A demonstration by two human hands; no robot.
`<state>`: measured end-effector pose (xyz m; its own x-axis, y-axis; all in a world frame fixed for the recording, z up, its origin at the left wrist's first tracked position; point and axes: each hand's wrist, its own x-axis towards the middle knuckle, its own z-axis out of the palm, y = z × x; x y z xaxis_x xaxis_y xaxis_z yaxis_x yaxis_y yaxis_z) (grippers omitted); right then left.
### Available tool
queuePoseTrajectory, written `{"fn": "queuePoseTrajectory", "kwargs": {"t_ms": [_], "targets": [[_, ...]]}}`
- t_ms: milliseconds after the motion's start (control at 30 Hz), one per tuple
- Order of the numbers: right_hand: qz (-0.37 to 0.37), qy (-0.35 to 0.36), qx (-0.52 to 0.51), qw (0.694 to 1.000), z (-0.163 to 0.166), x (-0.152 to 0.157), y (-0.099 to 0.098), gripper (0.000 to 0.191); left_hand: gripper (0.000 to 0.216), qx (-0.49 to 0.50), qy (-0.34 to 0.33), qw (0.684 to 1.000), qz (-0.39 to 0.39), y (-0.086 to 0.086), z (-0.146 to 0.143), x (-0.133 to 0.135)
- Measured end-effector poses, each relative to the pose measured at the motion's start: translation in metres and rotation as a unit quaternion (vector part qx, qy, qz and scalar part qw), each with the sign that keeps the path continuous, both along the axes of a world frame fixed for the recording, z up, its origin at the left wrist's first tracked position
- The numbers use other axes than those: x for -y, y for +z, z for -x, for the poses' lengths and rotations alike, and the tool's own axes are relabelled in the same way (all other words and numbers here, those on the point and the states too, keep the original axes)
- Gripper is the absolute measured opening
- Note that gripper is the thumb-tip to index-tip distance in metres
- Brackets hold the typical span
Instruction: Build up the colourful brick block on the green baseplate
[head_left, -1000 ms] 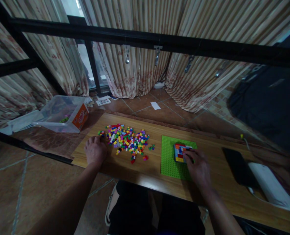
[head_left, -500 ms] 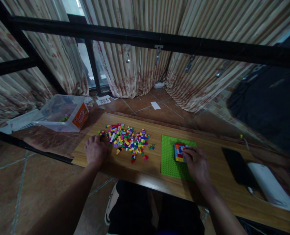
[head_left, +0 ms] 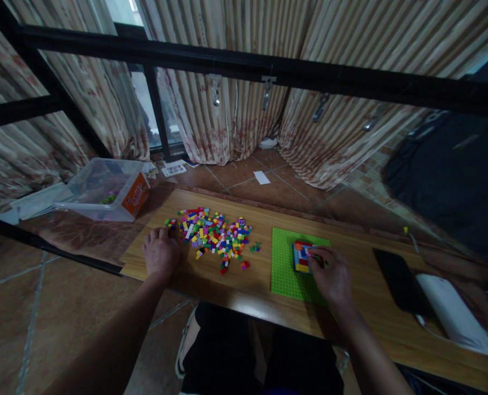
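Toward the right of the table lies a green studded baseplate [head_left: 282,274]. A small block of joined toy bricks [head_left: 301,262], in red, blue, yellow and other colours, sits on it. My right hand [head_left: 332,274] reaches over the plate, thumb and fingers closed in a pinch at the block's right side; they hide the brick between them. On the left, my left hand [head_left: 160,252] rests on the wood with its fingers extended and slightly bent, holding nothing I can see. Its fingertips are close to a loose pile of small coloured bricks [head_left: 214,233].
The narrow wooden table [head_left: 227,291] also bears a black phone [head_left: 402,282] and a white device with a cable [head_left: 458,312] at right. Beyond its left end stands a clear plastic box [head_left: 104,189] with an orange label. A black metal bar [head_left: 244,63] crosses ahead.
My right hand has shifted very slightly at the right side of the brick block. My left hand and the loose pile look the same.
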<state>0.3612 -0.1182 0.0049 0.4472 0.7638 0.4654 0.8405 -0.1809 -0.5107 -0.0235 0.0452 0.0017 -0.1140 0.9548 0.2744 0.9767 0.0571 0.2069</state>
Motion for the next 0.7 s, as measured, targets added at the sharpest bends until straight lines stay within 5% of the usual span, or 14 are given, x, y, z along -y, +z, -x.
{"fn": "queuePoseTrajectory", "kwargs": {"t_ms": [700], "targets": [[-0.005,-0.050,-0.061,0.997,0.0012,-0.0023,-0.0007,0.038,0.039,0.009,-0.001,1.000,0.008,0.0021,-0.0006,0.0009]]}}
